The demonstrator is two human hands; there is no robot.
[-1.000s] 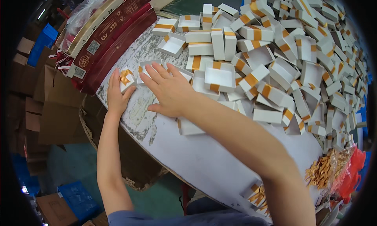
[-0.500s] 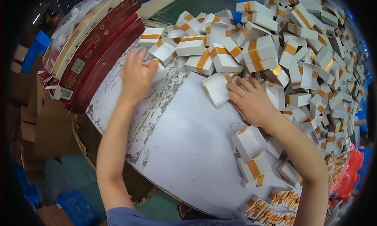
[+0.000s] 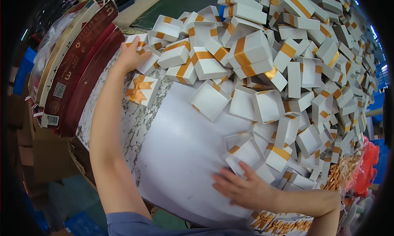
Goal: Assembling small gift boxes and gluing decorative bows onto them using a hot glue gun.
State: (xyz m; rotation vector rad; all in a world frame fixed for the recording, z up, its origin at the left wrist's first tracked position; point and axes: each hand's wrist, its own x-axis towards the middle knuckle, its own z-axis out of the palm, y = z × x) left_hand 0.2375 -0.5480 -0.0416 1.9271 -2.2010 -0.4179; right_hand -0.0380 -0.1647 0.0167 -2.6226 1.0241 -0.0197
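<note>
Boxes [image 3: 246,55] lie heaped across the table's [image 3: 176,154] far side; the left hand [image 3: 131,55], fingers hidden, touches one, the right hand [image 3: 242,189] presses spread fingers on another, so corralling should stay flat and gentle.

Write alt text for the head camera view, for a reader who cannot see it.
A person's two bare hands press flat against a big heap of small white cardboard gift boxes with gold ribbon bands on a white table: the left hand at the heap's far left edge, the right hand at its near edge. Flat dark red cartons are stacked at the left.
</note>
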